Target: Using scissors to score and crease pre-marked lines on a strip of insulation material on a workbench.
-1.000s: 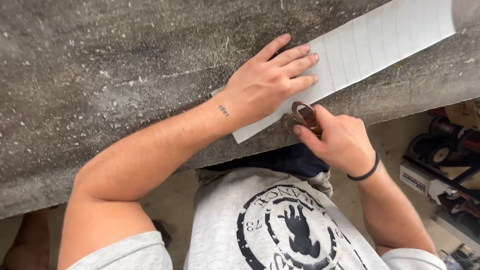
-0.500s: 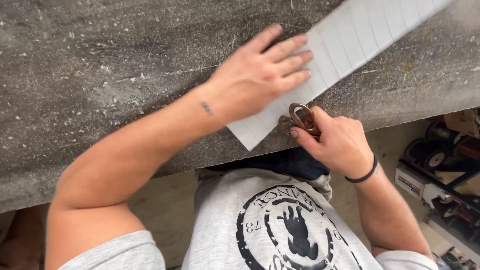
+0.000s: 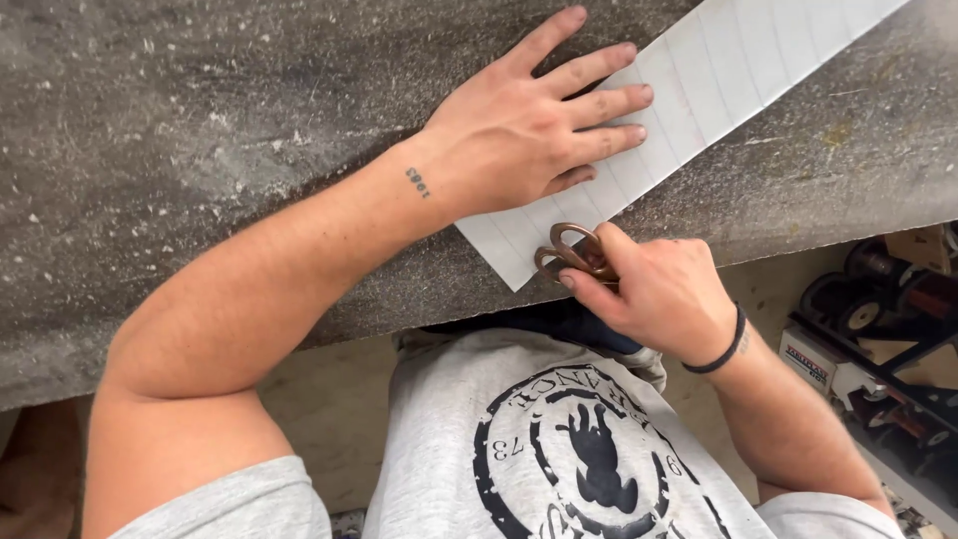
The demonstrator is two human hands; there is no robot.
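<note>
A white lined paper strip (image 3: 718,80) — running from frame centre to upper right — is pressed flat on the grey dusty tabletop (image 3: 200,150) by the left hand (image 3: 529,130), fingers spread. Brown-handled scissors (image 3: 571,255) are gripped by the right hand (image 3: 649,294) at the strip's lower end — blades hidden.

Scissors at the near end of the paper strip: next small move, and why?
Probably close the scissors for a short snip. The right hand holds their handles at the lined paper strip's near edge, and the left hand presses it flat on the grey worktop. The blades are hidden.
</note>
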